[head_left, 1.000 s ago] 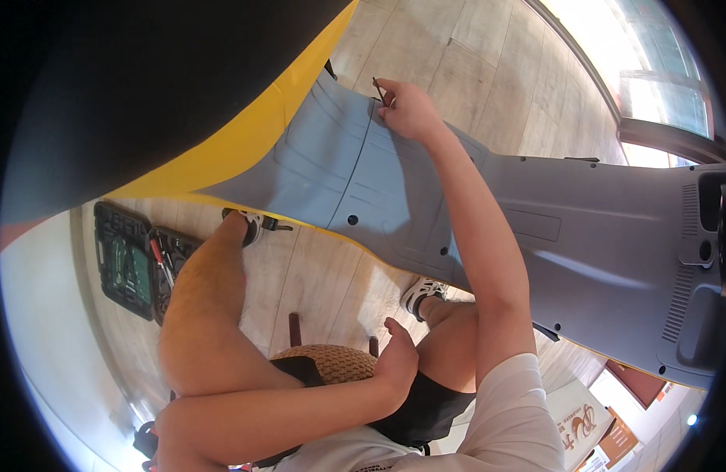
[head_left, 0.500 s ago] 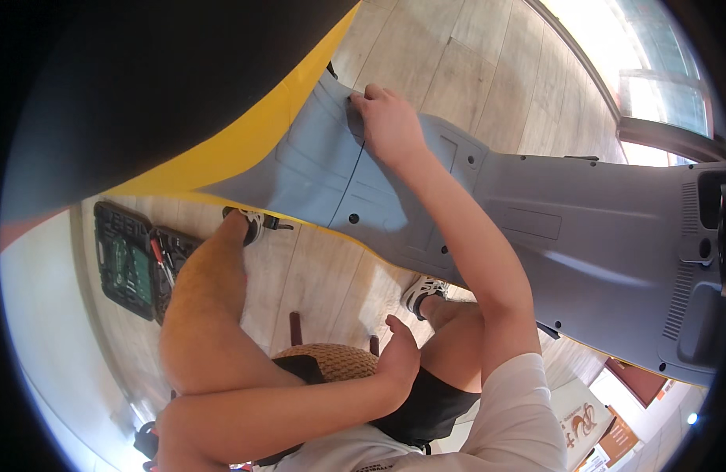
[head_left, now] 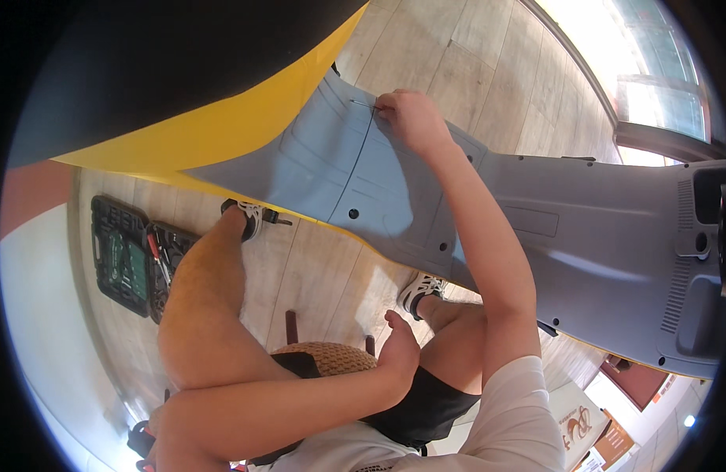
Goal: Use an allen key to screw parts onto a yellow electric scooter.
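Observation:
At the far edge of a grey plastic footboard panel (head_left: 394, 189), my right hand (head_left: 414, 122) is closed in a pinch. A thin, dark rod, seemingly a hex key (head_left: 364, 103), sticks out from its fingertips to the left, above the panel seam; its exact kind is hard to make out. My left hand (head_left: 400, 350) lies over my right thigh, thumb stretched out, with nothing visible in it; its other fingers are mostly hidden. Left of the panel, a yellow body panel (head_left: 253, 126) curves under a large black part (head_left: 166, 71), possibly a seat.
A dark tool case (head_left: 123, 256) lies unfolded on the floor by my left leg, with red-handled pliers (head_left: 154, 248) inside. I sit on a woven stool (head_left: 331, 358). The grey front panel (head_left: 615, 252) extends right. Cartons (head_left: 611, 440) stand at lower right.
My right hand has shifted slightly right and down. The thin rod now shows clear of the fingers on the left. My left hand stays in place.

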### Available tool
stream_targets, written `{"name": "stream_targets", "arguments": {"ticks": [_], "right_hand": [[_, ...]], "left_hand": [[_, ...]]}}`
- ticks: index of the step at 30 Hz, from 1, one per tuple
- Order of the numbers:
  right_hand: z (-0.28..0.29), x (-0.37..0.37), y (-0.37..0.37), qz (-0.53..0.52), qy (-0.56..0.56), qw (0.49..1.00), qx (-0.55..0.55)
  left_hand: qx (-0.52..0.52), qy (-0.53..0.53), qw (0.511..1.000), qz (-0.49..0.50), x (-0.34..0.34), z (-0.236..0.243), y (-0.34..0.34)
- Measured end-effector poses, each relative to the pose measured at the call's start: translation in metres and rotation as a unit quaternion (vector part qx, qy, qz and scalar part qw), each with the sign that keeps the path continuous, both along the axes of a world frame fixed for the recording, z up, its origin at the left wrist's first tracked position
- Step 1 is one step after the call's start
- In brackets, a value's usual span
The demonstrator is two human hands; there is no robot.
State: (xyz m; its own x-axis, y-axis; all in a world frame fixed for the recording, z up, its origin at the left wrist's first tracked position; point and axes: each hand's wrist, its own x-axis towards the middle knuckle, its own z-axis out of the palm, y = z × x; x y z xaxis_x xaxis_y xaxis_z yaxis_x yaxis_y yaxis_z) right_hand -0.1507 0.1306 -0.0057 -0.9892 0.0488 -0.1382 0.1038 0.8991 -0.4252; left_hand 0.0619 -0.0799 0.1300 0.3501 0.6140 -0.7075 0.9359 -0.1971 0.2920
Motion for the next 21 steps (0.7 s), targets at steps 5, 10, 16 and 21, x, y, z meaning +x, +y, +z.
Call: {"name": "stream_targets", "arguments": {"ticks": [5, 10, 16, 21], "right_hand": [[-0.002, 0.002, -0.001, -0.002, 0.059, 0.996, -0.066], [0.007, 0.001, 0.032, 0.002, 0.016, 0.990, -0.140], [0.000, 0.015, 0.040, -0.091, -0.036, 0.983, -0.154], [-0.038, 0.031, 0.093, -0.279, 0.052, 0.945, -0.161]], "left_hand": [[-0.023, -0.021, 0.999, -0.008, -0.004, 0.001, -0.001], [-0.017, -0.005, 1.000, 0.002, 0.001, 0.001, 0.003], [-0.034, -0.030, 0.999, -0.006, -0.004, 0.001, 0.002], [0.005, -0.015, 1.000, -0.008, -0.007, 0.009, 0.002]]}}
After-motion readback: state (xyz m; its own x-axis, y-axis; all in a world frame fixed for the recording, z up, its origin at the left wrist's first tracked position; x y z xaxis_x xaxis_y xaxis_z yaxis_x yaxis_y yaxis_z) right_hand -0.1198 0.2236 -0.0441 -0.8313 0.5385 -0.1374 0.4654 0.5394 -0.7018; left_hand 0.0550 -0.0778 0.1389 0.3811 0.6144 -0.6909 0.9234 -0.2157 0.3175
